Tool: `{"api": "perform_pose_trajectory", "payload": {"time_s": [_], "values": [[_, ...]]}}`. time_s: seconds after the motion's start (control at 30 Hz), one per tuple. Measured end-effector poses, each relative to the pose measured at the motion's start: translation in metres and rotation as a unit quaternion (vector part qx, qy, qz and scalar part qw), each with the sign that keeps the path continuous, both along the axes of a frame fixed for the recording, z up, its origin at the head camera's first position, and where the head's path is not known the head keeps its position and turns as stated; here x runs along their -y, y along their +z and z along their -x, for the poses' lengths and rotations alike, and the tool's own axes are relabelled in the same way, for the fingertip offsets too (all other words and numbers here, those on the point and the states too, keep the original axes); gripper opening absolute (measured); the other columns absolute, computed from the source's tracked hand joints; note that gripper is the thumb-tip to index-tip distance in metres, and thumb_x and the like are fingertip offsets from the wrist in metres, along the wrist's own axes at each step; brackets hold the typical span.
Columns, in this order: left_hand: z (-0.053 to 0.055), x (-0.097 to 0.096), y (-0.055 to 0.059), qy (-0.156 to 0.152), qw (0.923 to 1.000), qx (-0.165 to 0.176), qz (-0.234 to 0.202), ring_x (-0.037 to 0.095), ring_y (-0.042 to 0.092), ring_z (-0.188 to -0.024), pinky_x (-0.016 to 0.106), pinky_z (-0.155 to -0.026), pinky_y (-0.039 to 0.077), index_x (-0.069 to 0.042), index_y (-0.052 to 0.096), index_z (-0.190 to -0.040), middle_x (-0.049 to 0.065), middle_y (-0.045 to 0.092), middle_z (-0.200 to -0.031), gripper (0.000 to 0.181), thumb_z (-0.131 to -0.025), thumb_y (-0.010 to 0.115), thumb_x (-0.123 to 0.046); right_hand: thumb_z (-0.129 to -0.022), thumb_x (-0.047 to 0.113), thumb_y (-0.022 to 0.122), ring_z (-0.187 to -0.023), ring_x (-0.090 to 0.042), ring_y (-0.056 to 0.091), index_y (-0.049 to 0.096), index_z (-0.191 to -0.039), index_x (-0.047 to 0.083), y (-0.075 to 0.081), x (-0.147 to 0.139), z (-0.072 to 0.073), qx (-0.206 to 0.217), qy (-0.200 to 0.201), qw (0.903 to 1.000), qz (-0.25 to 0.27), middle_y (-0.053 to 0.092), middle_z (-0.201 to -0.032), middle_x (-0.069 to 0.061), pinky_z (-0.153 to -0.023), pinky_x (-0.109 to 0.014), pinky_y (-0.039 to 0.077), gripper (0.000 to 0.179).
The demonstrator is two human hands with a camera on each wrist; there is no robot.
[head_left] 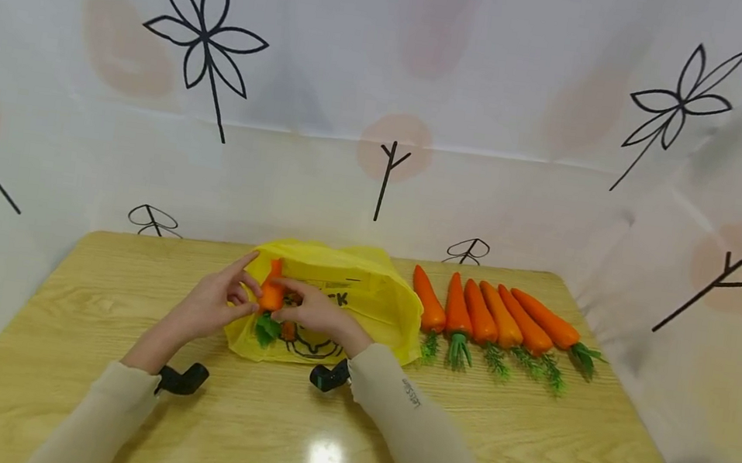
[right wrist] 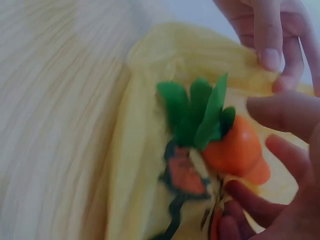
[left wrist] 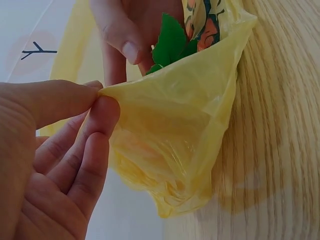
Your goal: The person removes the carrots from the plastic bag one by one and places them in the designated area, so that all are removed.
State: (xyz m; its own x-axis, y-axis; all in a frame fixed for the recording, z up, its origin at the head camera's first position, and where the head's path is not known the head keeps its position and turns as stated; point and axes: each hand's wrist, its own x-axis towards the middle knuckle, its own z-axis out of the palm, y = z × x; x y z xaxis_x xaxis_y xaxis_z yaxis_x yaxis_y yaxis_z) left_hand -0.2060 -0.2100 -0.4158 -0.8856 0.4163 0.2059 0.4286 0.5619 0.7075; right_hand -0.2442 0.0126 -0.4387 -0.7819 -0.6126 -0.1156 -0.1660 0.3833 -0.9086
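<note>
My left hand (head_left: 209, 306) pinches the edge of a yellow plastic bag (left wrist: 170, 110) between thumb and finger, at the left side of its mouth. The bag (head_left: 390, 300) lies on the table with its mouth spread and a printed drawing on it. Inside its left part is an orange carrot (head_left: 272, 293) with green leaves (right wrist: 200, 112). Beside that carrot my right hand (head_left: 318, 312) reaches into the mouth. Its thumb and fingers (right wrist: 287, 112) are spread and loosely bent around the carrot, with gaps showing in the right wrist view.
Several carrots (head_left: 500, 319) lie in a row to the right of the bag, leafy ends toward me. The wooden table (head_left: 232, 432) ends at a patterned cloth backdrop (head_left: 322, 178). Black wrist cameras (head_left: 184, 379) sit at both cuffs.
</note>
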Motion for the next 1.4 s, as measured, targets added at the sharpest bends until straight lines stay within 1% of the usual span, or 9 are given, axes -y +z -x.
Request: {"api": "perform_pose_trajectory", "payload": {"time_s": [0.07, 0.13, 0.2, 0.27, 0.53, 0.73, 0.97, 1.1, 1.4], "values": [[0.000, 0.001, -0.001, 0.001, 1.0000, 0.000, 0.001, 0.012, 0.063, -0.081, 0.031, -0.076, 0.055, -0.006, 0.020, -0.159, 0.004, 0.065, -0.104, 0.086, -0.090, 0.072, -0.001, -0.094, 0.024, 0.069, -0.121, -0.018, 0.052, 0.044, -0.152, 0.021, 0.001, 0.005, 0.000, -0.010, 0.017, 0.9996, -0.022, 0.047, -0.148, -0.005, -0.098, -0.039, 0.045, 0.063], [0.000, 0.001, -0.001, 0.000, 1.0000, 0.001, 0.000, 0.012, 0.063, -0.081, 0.031, -0.075, 0.055, -0.007, 0.019, -0.159, 0.005, 0.065, -0.105, 0.087, -0.091, 0.072, -0.002, -0.094, 0.024, 0.069, -0.104, -0.017, 0.058, 0.043, -0.153, 0.020, 0.001, 0.010, 0.000, -0.016, 0.026, 0.9987, -0.042, 0.048, -0.146, -0.006, -0.089, -0.034, 0.047, 0.064], [0.000, 0.002, -0.001, 0.000, 1.0000, 0.000, 0.001, 0.013, 0.064, -0.081, 0.031, -0.074, 0.055, -0.007, 0.018, -0.160, 0.005, 0.065, -0.105, 0.087, -0.091, 0.072, -0.002, -0.094, 0.024, 0.070, -0.091, -0.016, 0.058, 0.043, -0.153, 0.021, 0.001, 0.014, 0.000, -0.018, 0.023, 0.9979, -0.058, 0.050, -0.144, -0.007, -0.080, -0.031, 0.046, 0.065], [0.000, 0.002, -0.001, -0.001, 1.0000, -0.001, 0.001, 0.013, 0.064, -0.081, 0.031, -0.075, 0.055, -0.007, 0.018, -0.160, 0.006, 0.066, -0.105, 0.088, -0.090, 0.072, -0.002, -0.093, 0.023, 0.071, -0.086, -0.017, 0.057, 0.045, -0.152, 0.021, 0.001, 0.016, 0.000, -0.021, 0.015, 0.9976, -0.064, 0.051, -0.142, -0.007, -0.076, -0.031, 0.046, 0.064], [0.000, 0.002, -0.002, 0.002, 1.0000, 0.000, 0.002, 0.012, 0.063, -0.080, 0.031, -0.076, 0.055, -0.007, 0.019, -0.159, 0.003, 0.066, -0.103, 0.088, -0.089, 0.073, 0.000, -0.091, 0.018, 0.073, -0.101, -0.018, 0.056, 0.057, -0.137, 0.021, -0.008, 0.009, 0.001, 0.004, -0.018, 0.9998, 0.005, 0.057, -0.123, -0.003, -0.082, -0.034, 0.050, 0.049], [-0.001, 0.002, -0.001, 0.003, 0.9999, 0.009, -0.004, 0.013, 0.063, -0.081, 0.031, -0.075, 0.055, -0.007, 0.019, -0.159, 0.004, 0.066, -0.103, 0.088, -0.090, 0.072, -0.001, -0.091, 0.015, 0.072, -0.100, -0.019, 0.054, 0.059, -0.131, 0.018, -0.010, 0.005, -0.001, 0.015, -0.023, 0.9991, 0.031, 0.057, -0.119, -0.003, -0.083, -0.033, 0.047, 0.042], [-0.001, 0.001, -0.001, 0.000, 1.0000, 0.001, -0.003, 0.013, 0.063, -0.080, 0.031, -0.076, 0.055, -0.006, 0.019, -0.159, 0.005, 0.066, -0.103, 0.088, -0.090, 0.072, 0.000, -0.086, 0.008, 0.069, -0.091, -0.023, 0.058, 0.059, -0.134, 0.017, -0.011, 0.003, -0.003, 0.061, -0.061, 0.9935, 0.074, 0.058, -0.118, -0.008, -0.074, -0.034, 0.052, 0.050], [0.000, 0.001, -0.001, 0.001, 1.0000, -0.007, -0.001, 0.012, 0.063, -0.079, 0.031, -0.076, 0.055, -0.006, 0.019, -0.159, 0.004, 0.066, -0.103, 0.088, -0.089, 0.073, -0.001, -0.084, 0.008, 0.068, -0.088, -0.023, 0.059, 0.058, -0.137, 0.017, -0.012, 0.003, -0.004, 0.045, -0.078, 0.9942, 0.058, 0.059, -0.115, -0.008, -0.069, -0.034, 0.054, 0.054], [-0.003, 0.003, 0.000, 0.009, 1.0000, -0.002, 0.000, 0.013, 0.063, -0.078, 0.031, -0.076, 0.055, -0.006, 0.019, -0.159, 0.006, 0.067, -0.102, 0.089, -0.089, 0.073, 0.000, -0.085, 0.012, 0.069, -0.092, -0.021, 0.059, 0.063, -0.133, 0.021, -0.005, 0.002, -0.007, 0.002, -0.075, 0.9970, 0.019, 0.060, -0.119, -0.007, -0.072, -0.033, 0.053, 0.048]]}}
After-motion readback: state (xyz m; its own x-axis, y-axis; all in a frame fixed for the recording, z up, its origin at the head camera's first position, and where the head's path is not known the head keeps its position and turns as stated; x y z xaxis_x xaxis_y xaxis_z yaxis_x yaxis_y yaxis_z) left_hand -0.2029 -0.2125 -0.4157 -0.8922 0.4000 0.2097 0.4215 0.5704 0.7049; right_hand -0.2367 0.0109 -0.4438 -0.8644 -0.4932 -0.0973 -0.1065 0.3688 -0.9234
